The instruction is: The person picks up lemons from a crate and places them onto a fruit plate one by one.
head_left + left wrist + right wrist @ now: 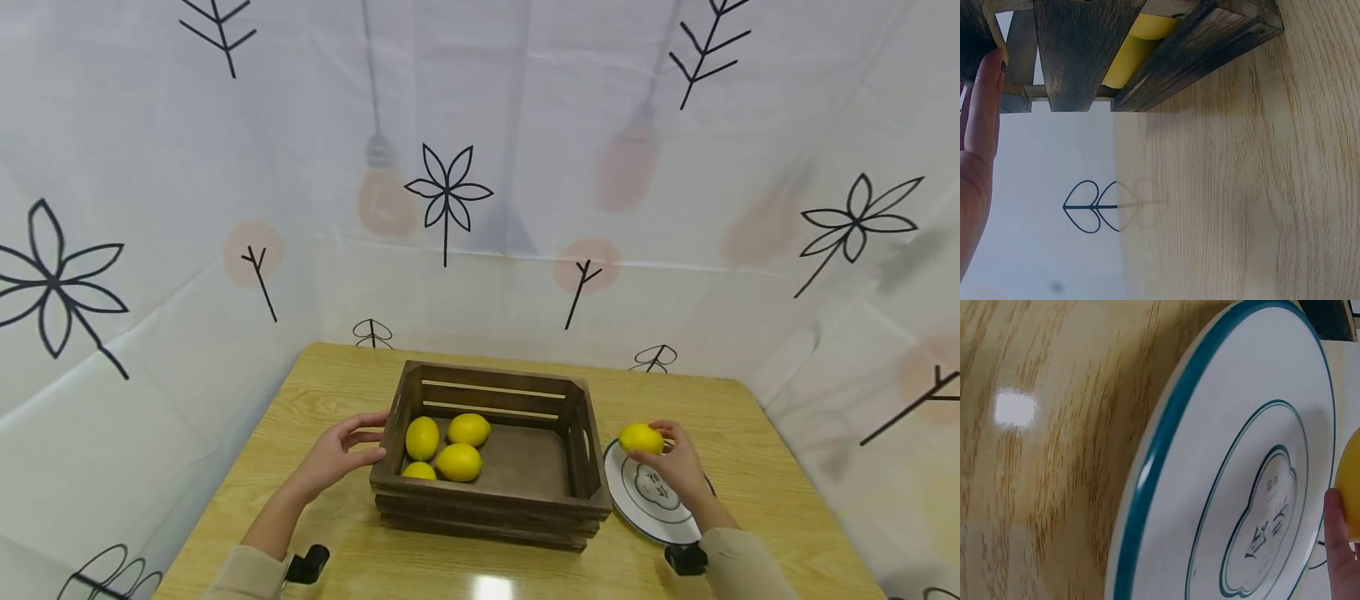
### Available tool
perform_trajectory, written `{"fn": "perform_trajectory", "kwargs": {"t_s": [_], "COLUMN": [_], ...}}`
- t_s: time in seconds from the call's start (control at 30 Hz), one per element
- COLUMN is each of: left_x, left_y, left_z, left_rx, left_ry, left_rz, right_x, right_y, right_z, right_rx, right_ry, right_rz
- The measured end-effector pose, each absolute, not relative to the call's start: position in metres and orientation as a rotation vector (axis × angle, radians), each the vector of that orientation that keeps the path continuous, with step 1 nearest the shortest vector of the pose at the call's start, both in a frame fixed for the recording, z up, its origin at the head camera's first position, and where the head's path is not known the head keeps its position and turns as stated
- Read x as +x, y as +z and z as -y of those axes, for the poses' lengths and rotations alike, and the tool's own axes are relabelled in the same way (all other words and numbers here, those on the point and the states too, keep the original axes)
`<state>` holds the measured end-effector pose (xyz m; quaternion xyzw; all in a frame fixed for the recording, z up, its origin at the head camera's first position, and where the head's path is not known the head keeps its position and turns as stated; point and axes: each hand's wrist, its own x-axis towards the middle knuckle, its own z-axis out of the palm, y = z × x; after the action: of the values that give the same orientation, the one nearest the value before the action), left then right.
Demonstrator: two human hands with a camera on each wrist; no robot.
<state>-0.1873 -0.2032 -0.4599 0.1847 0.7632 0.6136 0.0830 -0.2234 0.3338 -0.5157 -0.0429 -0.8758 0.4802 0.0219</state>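
Note:
In the head view a brown slatted wooden crate (491,498) stands mid-table, with several yellow lemons (459,462) in its left half. My left hand (341,454) rests its fingertips against the crate's left end. The left wrist view shows those fingers (986,103) fairly straight along the slats. To the right of the crate, my right hand (681,468) pinches a lemon (640,437) between thumb and fingers, above the far part of a white plate (660,523). That lemon is cut off at the right wrist view's edge, and only part of the hand shows there.
The plate, rimmed in dark green with a printed centre, lies close to the crate's right end on a light wooden table (337,383). A white patterned cloth (480,292) hangs behind the table and along both sides.

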Motion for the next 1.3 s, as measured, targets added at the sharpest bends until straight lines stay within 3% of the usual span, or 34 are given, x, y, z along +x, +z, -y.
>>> {"fn": "perform_trajectory", "kwargs": {"t_s": [0.6,1.3], "left_x": [-0.187,-0.189], "left_y": [-0.46,-0.464], "left_z": [0.202,0.204], "left_rx": [0.522,0.559], "left_ry": [1.839,1.826], "left_rz": [-2.285,-2.279], "right_x": [-0.229,-0.218], "right_y": [-0.528,-0.509], "right_z": [-0.338,-0.354], "right_rx": [-0.141,-0.086], "right_ry": [1.485,1.474], "right_rz": [2.771,2.819]}}
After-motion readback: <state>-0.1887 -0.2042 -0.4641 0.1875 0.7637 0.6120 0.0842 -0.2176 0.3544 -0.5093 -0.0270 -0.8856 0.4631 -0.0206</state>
